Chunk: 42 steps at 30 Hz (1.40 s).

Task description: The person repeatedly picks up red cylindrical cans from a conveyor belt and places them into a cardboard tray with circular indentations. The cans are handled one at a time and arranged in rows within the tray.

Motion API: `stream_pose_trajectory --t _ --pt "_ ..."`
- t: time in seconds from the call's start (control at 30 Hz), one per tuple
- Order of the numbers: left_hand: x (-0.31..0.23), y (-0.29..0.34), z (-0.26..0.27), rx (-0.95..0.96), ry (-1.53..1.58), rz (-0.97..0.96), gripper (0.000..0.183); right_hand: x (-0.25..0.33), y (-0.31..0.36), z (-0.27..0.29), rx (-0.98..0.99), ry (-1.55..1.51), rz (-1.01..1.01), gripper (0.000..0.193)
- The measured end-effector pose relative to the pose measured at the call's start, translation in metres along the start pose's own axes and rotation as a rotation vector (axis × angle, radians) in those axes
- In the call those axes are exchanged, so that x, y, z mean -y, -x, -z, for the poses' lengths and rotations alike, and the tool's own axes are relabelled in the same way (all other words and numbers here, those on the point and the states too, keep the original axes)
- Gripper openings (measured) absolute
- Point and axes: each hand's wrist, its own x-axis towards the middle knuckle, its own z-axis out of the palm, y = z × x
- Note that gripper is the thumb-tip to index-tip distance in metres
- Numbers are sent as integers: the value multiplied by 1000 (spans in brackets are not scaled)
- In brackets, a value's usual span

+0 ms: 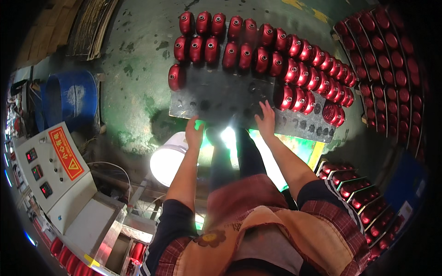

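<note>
Standing at the near edge of the dark board (pixel 216 94), the person holds both hands empty: the left hand (pixel 194 133) by the near left corner, the right hand (pixel 265 122) over the near edge, with fingers (pixel 268 109) spread apart on each and touching no vessel. The red vessels (pixel 284 96) stand in rows along the board's far edge and over its right portion; a lone one lies by the left edge. Each appears to be a rigid, hollow metal body, likely of moderate weight; the glossy coat is judged slippery and prone to scratching, the rounded form apt to roll. Recommended hold: both palms around the curved sides, clear of the small central fitting. Containers noted: racks (pixel 389 50) beyond the right edge, filled with red pieces in tiers; a blue drum (pixel 71 99) off the left edge, contents undetermined; a white bucket (pixel 169 161) near the left hand, contents not discernible.
</note>
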Motion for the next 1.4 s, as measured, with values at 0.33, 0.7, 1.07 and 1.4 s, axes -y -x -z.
stream_pose_trajectory --t 0.33,0.7,1.07,1.4 --pt "-25 -201 -3 -429 -456 -176 66 40 -183 -58 -230 26 155 67" --pt "8 -214 9 -464 -214 -361 63 20 -235 -96 -370 51 117 65" --pt "20 81 108 -452 634 100 58 70 -42 6 148 -644 -56 82" --pt "-7 320 149 -699 1883 -133 56 217 73 -25 1358 -1172 -636 66"
